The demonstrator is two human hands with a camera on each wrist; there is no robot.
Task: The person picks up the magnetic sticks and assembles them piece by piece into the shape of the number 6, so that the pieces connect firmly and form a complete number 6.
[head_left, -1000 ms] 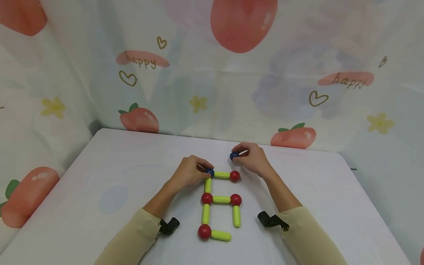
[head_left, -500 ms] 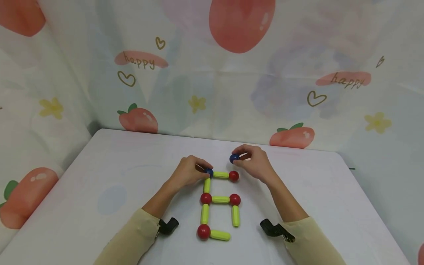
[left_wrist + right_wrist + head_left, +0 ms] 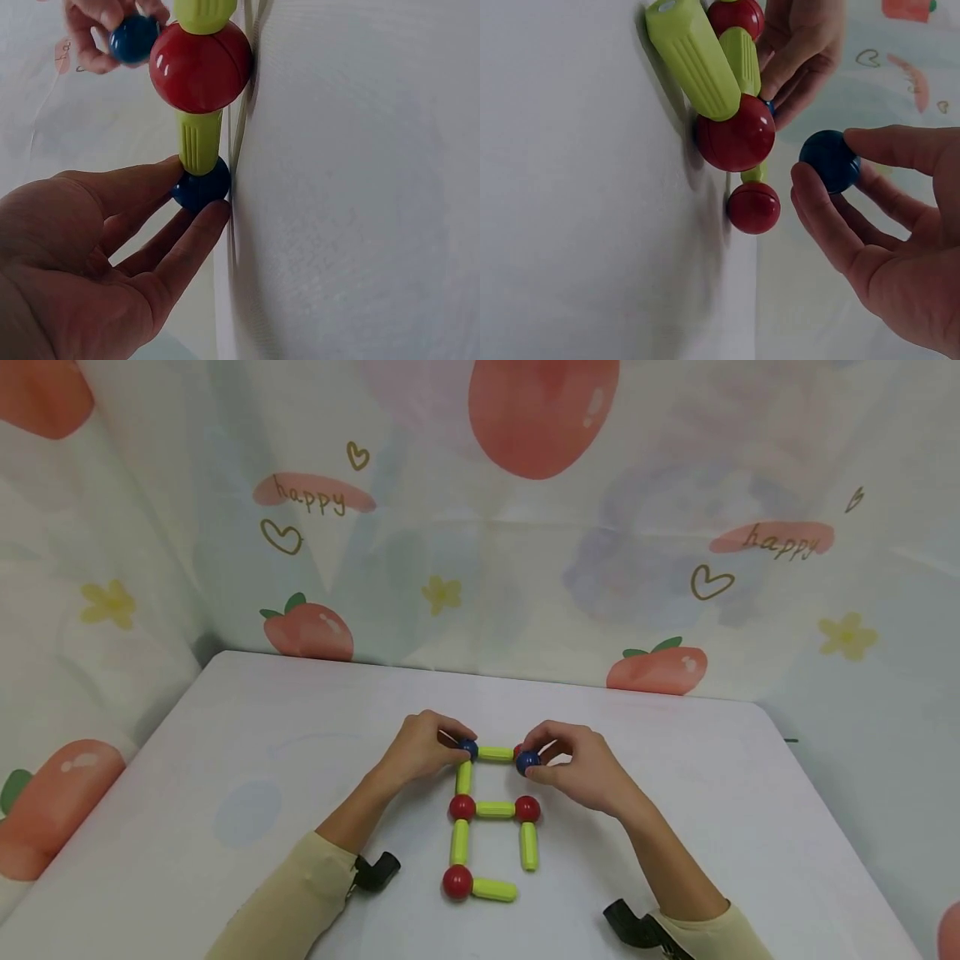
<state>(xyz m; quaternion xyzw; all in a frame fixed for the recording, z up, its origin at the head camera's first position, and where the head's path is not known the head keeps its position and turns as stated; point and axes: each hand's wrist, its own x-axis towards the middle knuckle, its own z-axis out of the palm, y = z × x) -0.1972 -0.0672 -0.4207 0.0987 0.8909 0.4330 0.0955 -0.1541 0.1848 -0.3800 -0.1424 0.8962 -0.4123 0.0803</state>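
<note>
My left hand (image 3: pixel 422 747) pinches a blue ball (image 3: pixel 202 186) at the far-left corner of a toy frame of yellow-green rods and red balls. One rod (image 3: pixel 496 753) runs right from that ball, another (image 3: pixel 463 778) runs toward me. Between thumb and fingertips, my right hand (image 3: pixel 581 766) holds a second blue ball (image 3: pixel 829 161). In the head view this ball overlaps the far-right red ball (image 3: pixel 754 208), hiding most of it; the right wrist view shows the two apart, the blue one raised off the table.
Nearer me, a rod (image 3: pixel 495 810) joins a left red ball (image 3: pixel 462 807) to a right red ball (image 3: pixel 528 809). A rod (image 3: pixel 529 847) with a free near end extends from the latter. The nearest red ball (image 3: pixel 457 882) bears another rod (image 3: pixel 495 890). A printed curtain (image 3: pixel 480 543) stands behind the white table (image 3: pixel 300 718).
My right hand has brought its blue ball toward me, from beyond the far-right red ball to in front of it in the head view. My left hand keeps its pinch on the corner ball.
</note>
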